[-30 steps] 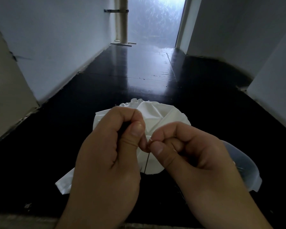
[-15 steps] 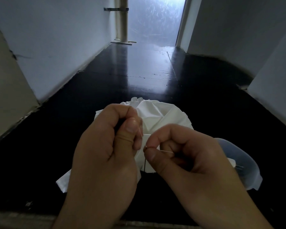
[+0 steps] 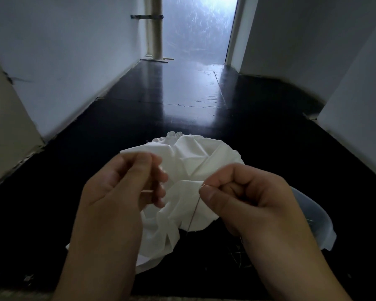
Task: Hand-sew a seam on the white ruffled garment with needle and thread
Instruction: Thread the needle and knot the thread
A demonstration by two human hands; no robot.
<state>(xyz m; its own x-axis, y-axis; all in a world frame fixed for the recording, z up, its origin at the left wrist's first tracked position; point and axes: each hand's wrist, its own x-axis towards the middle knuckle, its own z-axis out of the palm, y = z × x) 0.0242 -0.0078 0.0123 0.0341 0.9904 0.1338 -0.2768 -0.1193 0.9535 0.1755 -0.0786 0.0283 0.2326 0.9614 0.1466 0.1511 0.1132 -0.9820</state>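
White ruffled garment (image 3: 189, 170) bunched on dark floor (image 3: 96, 153), between and behind 2 hands. Right hand (image 3: 248, 198) pinches needle (image 3: 193, 210) over cloth; left hand (image 3: 119, 192) blurred, fingers loosely curled, grip unclear.

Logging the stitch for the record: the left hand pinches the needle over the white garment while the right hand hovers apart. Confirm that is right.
Not quite: the hands are swapped. In the head view the right hand pinches the needle between thumb and forefinger over the white garment; the left hand hovers apart from it, fingers loosely curled.
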